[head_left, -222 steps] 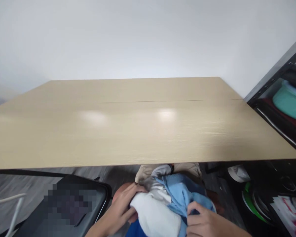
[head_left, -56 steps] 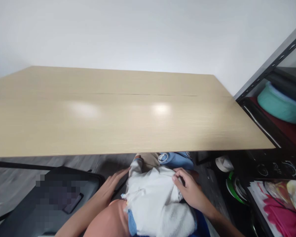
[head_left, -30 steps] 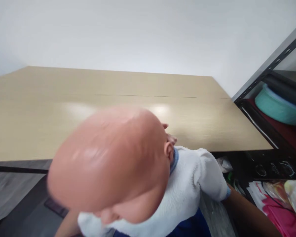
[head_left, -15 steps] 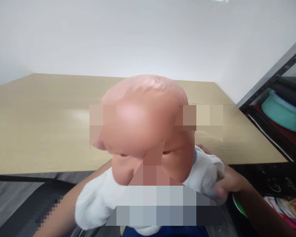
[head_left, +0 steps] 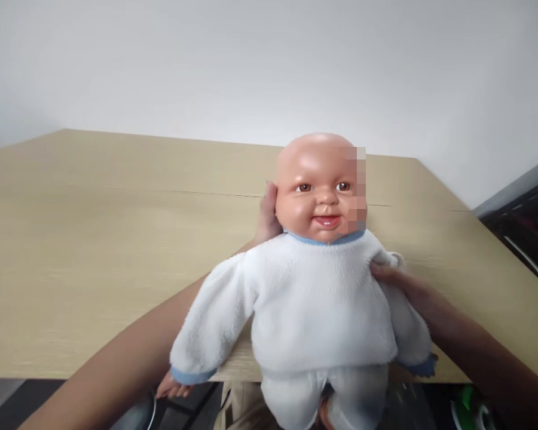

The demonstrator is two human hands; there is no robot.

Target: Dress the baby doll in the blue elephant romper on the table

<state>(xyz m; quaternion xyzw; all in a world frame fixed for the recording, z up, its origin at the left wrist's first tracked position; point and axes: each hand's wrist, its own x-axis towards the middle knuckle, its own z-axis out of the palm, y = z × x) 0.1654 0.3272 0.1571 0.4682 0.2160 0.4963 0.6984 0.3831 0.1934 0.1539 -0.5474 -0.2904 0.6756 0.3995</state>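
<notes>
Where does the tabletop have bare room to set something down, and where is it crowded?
Widest: tabletop left of the left hand, between the left forearm and the wall. Smaller: right of the right hand, between the right forearm and wall. Crowded: the middle, screened by the doll and hands.

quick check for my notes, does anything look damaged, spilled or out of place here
One thing: a thin dark line breaks the otherwise smooth tabletop behind the doll; seam or crack, I cannot tell. Nothing looks spilled.

Left hand (head_left: 269, 214) and right hand (head_left: 389, 277) bare; forearms (head_left: 125, 349) uncovered; beige legwear (head_left: 244, 409) partly visible.
</notes>
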